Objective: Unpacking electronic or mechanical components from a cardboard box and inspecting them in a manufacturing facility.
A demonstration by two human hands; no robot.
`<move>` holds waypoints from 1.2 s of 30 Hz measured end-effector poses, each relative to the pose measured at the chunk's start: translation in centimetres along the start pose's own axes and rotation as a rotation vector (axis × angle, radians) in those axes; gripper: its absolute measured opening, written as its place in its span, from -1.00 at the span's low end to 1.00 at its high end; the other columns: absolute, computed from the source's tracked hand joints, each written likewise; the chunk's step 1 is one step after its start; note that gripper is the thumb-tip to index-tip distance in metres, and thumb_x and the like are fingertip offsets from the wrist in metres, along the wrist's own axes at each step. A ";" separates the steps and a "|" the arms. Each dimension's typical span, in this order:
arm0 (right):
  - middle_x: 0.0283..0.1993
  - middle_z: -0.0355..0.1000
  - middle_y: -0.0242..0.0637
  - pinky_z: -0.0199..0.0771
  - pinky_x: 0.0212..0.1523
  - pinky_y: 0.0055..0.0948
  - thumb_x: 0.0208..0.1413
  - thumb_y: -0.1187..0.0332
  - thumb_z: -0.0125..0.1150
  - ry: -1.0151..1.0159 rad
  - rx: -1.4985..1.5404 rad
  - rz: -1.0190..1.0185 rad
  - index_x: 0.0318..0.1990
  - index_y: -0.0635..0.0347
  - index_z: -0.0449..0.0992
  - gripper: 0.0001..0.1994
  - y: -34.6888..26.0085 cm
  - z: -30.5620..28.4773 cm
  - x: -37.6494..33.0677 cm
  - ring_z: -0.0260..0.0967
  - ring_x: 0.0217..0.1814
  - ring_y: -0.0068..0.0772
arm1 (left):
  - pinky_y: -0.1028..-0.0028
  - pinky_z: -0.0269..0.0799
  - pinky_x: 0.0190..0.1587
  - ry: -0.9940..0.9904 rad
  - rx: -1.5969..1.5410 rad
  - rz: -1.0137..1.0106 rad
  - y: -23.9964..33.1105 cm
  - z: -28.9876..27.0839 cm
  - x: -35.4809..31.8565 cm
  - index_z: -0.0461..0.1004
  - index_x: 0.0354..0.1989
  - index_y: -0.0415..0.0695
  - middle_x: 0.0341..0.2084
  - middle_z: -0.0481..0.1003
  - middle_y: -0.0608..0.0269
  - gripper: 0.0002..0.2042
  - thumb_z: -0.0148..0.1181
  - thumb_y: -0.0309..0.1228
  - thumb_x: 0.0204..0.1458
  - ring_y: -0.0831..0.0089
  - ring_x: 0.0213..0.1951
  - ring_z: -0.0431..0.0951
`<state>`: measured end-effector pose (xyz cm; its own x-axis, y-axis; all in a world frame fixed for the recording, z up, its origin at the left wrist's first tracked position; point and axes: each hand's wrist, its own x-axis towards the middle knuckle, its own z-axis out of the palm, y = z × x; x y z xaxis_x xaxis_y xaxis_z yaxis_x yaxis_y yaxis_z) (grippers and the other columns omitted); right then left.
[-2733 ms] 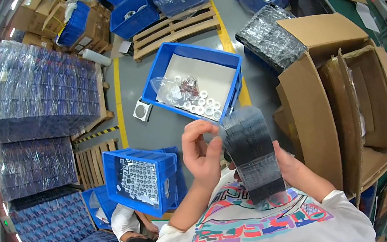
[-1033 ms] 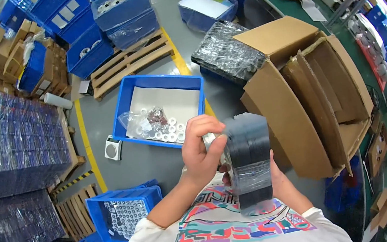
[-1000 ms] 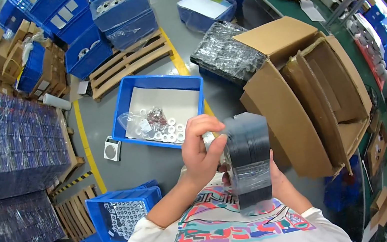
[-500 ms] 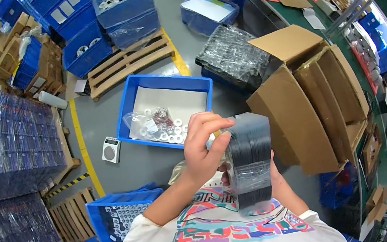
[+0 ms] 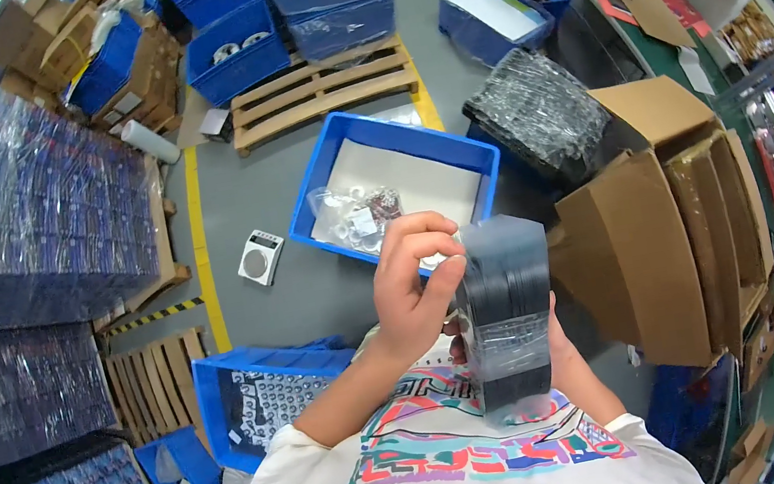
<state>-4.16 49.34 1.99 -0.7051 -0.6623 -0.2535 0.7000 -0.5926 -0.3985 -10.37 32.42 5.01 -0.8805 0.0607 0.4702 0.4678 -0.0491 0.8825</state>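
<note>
A tall stack of thin dark sheets [image 5: 508, 289], wrapped in clear plastic, is held upright in front of my chest. My right hand [image 5: 572, 354] grips it from the right side and underneath, with its fingertips showing past the stack's left edge. My left hand [image 5: 415, 288] is at the upper left edge, its fingers bent and thumb drawn close to them, closed on the wrapped edge. What exactly lies between those fingertips is hard to make out. Beyond the stack, a blue bin [image 5: 307, 216] holds a pale liner, a clear bag [image 5: 349, 223] and small white rings.
An open cardboard box [image 5: 642, 252] stands close on the right, with a plastic-wrapped black bundle [image 5: 539, 111] behind it. On the floor are a small white radio [image 5: 261, 258] and a wooden pallet [image 5: 323, 95]. A blue bin of small parts [image 5: 275, 397] is near my left elbow.
The view has swung left, so the surroundings appear shifted to the right. Both hands keep nearly the same hold on the wrapped stack.
</note>
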 end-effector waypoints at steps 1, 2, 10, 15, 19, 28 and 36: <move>0.09 0.27 0.02 0.43 0.00 -0.24 -0.22 -0.45 -0.02 -0.007 -0.002 0.016 0.25 0.26 0.07 0.04 0.1 0.2 0.4 0.37 0.02 -0.14 | 0.42 0.23 -0.04 0.015 0.009 -0.002 -0.1 -0.6 -0.1 0.35 -0.33 -0.21 -0.24 0.38 0.10 -0.92 0.03 -0.47 0.07 0.34 -0.14 0.34; 0.09 0.27 0.02 0.42 0.00 -0.24 -0.23 -0.45 -0.01 0.000 -0.005 0.028 0.25 0.26 0.07 0.04 0.2 0.5 0.7 0.36 0.02 -0.13 | 0.41 0.24 -0.04 0.005 -0.001 0.040 -0.5 -1.1 -0.2 0.34 -0.32 -0.21 -0.22 0.39 0.08 -0.92 0.02 -0.46 0.08 0.33 -0.13 0.34; 0.11 0.26 0.02 0.42 0.00 -0.23 -0.23 -0.46 -0.03 -0.018 -0.009 0.126 0.25 0.27 0.07 0.05 0.2 1.2 2.4 0.36 0.01 -0.11 | 0.37 0.25 -0.04 0.050 0.000 0.095 -0.7 -2.8 -0.7 0.30 -0.30 -0.19 -0.18 0.40 0.05 -0.91 0.01 -0.45 0.09 0.31 -0.10 0.34; 0.12 0.25 0.00 0.42 0.00 -0.22 -0.24 -0.47 -0.05 -0.006 0.013 0.160 0.25 0.27 0.08 0.05 -0.1 1.3 2.5 0.35 0.02 -0.12 | 0.39 0.26 -0.06 0.066 0.011 0.113 -1.0 -2.9 -0.6 0.29 -0.27 -0.19 -0.21 0.39 0.07 -0.90 0.00 -0.45 0.10 0.32 -0.11 0.34; 0.12 0.26 0.00 0.42 0.00 -0.23 -0.24 -0.47 -0.06 0.028 0.023 0.160 0.25 0.26 0.08 0.05 -0.1 0.7 2.3 0.35 0.03 -0.13 | 0.41 0.26 -0.07 0.081 -0.021 0.087 -1.2 -2.3 -0.5 0.29 -0.29 -0.20 -0.22 0.38 0.08 -0.91 0.00 -0.46 0.10 0.34 -0.12 0.34; 0.12 0.26 0.01 0.41 0.01 -0.24 -0.26 -0.48 -0.05 0.026 0.023 0.105 0.24 0.25 0.10 0.05 -0.4 0.6 1.8 0.34 0.04 -0.13 | 0.43 0.27 -0.09 0.061 -0.053 0.108 -1.6 -1.4 0.3 0.30 -0.30 -0.21 -0.25 0.35 0.12 -0.92 0.02 -0.48 0.09 0.35 -0.16 0.34; 0.14 0.24 0.03 0.38 0.06 -0.22 -0.26 -0.46 -0.01 0.003 0.058 0.088 0.25 0.25 0.08 0.06 0.4 0.0 1.6 0.33 0.07 -0.11 | 0.42 0.27 -0.10 0.094 -0.113 0.100 -1.6 -1.3 0.2 0.34 -0.35 -0.21 -0.33 0.40 0.14 -0.90 0.11 -0.56 -0.02 0.33 -0.22 0.39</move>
<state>-5.05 48.08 1.39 -0.6407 -0.7117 -0.2880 0.7647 -0.5578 -0.3227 -11.41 31.26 3.74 -0.8357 -0.0437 0.5474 0.5466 -0.1622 0.8216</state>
